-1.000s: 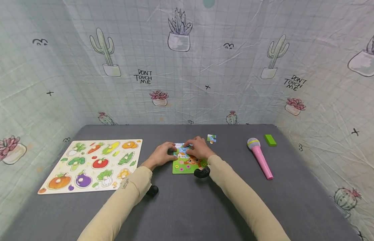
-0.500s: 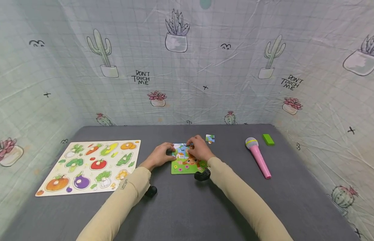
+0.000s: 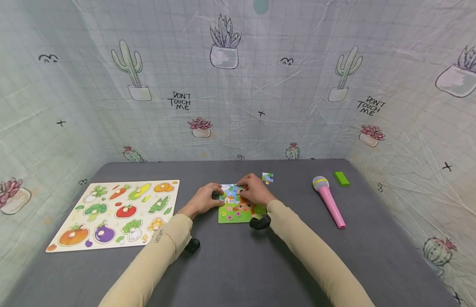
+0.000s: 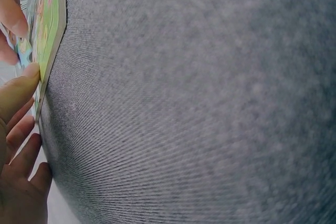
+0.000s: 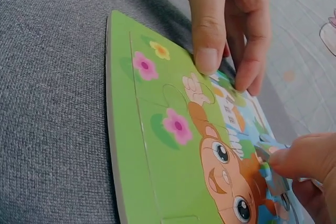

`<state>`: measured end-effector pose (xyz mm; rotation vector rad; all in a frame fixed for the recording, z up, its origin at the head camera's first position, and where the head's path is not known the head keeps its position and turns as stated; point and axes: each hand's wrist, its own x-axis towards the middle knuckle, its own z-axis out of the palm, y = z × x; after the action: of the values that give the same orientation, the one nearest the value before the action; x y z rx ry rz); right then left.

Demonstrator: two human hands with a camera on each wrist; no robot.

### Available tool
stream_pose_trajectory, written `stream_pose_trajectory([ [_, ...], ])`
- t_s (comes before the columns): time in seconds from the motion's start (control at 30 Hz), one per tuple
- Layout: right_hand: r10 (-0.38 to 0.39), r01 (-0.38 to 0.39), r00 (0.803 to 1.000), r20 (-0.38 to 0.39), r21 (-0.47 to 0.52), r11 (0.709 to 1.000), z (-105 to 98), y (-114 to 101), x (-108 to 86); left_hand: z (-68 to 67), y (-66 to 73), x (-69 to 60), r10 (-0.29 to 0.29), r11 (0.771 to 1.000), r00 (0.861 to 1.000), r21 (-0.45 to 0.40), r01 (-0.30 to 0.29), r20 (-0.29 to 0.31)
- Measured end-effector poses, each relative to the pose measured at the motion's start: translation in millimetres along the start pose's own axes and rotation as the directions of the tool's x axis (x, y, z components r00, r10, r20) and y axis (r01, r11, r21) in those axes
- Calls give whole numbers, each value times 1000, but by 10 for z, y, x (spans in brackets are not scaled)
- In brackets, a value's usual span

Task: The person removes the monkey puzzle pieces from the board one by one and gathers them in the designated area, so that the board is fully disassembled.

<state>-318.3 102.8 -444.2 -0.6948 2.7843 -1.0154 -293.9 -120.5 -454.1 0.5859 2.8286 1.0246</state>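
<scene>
A jigsaw puzzle (image 3: 234,216) with a cartoon monkey, flowers and a house lies flat on the grey table. My left hand (image 3: 203,200) holds its left side, the thumb on the border and the fingers by the far left corner. My right hand (image 3: 258,190) is over its upper part. In the right wrist view, thumb and finger pinch a bluish puzzle piece (image 5: 276,181), which sits slightly raised and uneven among its neighbours; fingers hide part of it. A loose puzzle piece (image 3: 267,177) lies just beyond the right hand.
At the left lies a white vegetable peg board (image 3: 116,213), partly behind my left forearm. A pink toy microphone (image 3: 330,202) and a green block (image 3: 341,178) lie to the right. A cloth printed with cacti (image 3: 238,102) hangs behind the table.
My right hand has shifted slightly rightward over the puzzle's upper part. The left hand keeps its place at the left edge. The head view has tilted a little.
</scene>
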Motion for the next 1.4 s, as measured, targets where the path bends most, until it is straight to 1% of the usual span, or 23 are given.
stream_pose_trajectory([
  [0.1, 10, -10, 1000, -12, 38, 999, -27, 7, -28, -4, 0, -2, -1, 1000, 1000, 6, 1, 2],
  [0.2, 37, -32, 998, -57, 91, 995, -60, 28, -58, -1, -4, 2, -3, 1000, 1000, 12, 3, 4],
  [0.3, 81, -58, 990, -119, 190, 980, -113, 71, -98, 0, -8, 8, 5, 1000, 1000, 17, -5, 0],
  [0.4, 141, -92, 977, -157, 288, 953, -175, 151, -143, -6, -8, 11, 8, 1000, 1000, 21, -8, 3],
  [0.43, 167, -108, 972, -168, 313, 944, -193, 173, -161, -5, -12, 8, 7, 1000, 1000, 21, -7, 3],
  [0.53, 228, -154, 956, -185, 344, 926, -253, 282, -203, -6, -19, 3, 4, 1000, 1000, 20, -4, 3],
  [0.6, 263, -184, 946, -188, 356, 916, -306, 365, -235, -4, -21, 1, 3, 1000, 1000, 20, -3, 5],
  [0.7, 309, -214, 932, -190, 401, 891, -407, 517, -291, 0, -24, -2, 4, 1000, 1000, 17, -4, 8],
  [0.77, 346, -228, 917, -200, 448, 865, -477, 629, -330, 3, -26, -1, 6, 1000, 1000, 12, -6, 10],
  [0.87, 404, -248, 888, -219, 509, 824, -575, 780, -384, 5, -29, 1, 11, 1000, 1000, 3, -11, 7],
  [0.93, 429, -267, 875, -225, 515, 815, -626, 854, -416, 2, -30, 4, 11, 1000, 1000, 2, -11, 8],
  [1.0, 440, -285, 870, -223, 502, 817, -665, 905, -434, -6, -30, 6, 7, 1000, 1000, 4, -7, 12],
  [1.17, 426, -292, 873, -237, 446, 846, -718, 975, -436, -19, -15, 7, -2, 1000, 1000, 0, 2, 17],
  [1.27, 401, -283, 876, -267, 388, 877, -716, 999, -413, -19, -6, 7, -1, 1000, 1000, -1, 1, 18],
  [1.4, 349, -274, 881, -319, 257, 927, -689, 1035, -373, -19, 0, 9, -2, 1000, 1000, 11, 2, 19],
])
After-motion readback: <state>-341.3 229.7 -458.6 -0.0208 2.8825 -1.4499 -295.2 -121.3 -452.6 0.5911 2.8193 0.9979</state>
